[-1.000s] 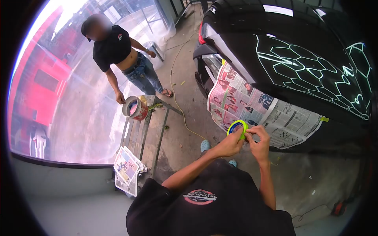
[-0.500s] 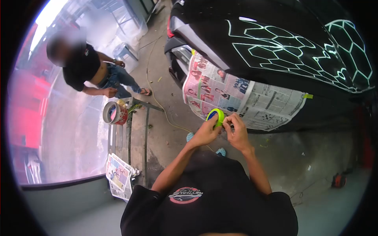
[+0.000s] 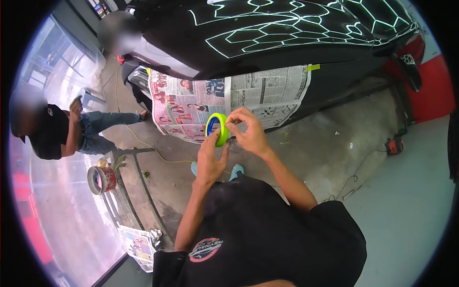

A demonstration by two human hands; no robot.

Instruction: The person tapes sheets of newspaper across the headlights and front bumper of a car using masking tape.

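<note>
A roll of yellow-green masking tape (image 3: 224,132) with a blue core is in my left hand (image 3: 209,160), whose fingers and thumb grip its lower side. My right hand (image 3: 248,131) is closed in a pinch at the roll's right edge. The tape end between those fingertips is too small to see clearly. Beyond both hands, newspaper sheets (image 3: 267,93) cover the lower side of a black car (image 3: 177,33). A short yellow-green tape strip (image 3: 313,67) sits at the sheets' upper right corner.
A person in a black shirt (image 3: 56,124) stands at the left. Near them is a metal-framed bench (image 3: 138,174) with a red bucket (image 3: 109,178) and folded newspapers (image 3: 138,246). A red power tool (image 3: 395,147) with a cord lies on the floor at right. A yellow hose (image 3: 143,143) crosses the floor.
My view has turned, so the car and bench sit further left. My right hand has shifted to the roll's upper right edge. The other person has raised one hand to chest height.
</note>
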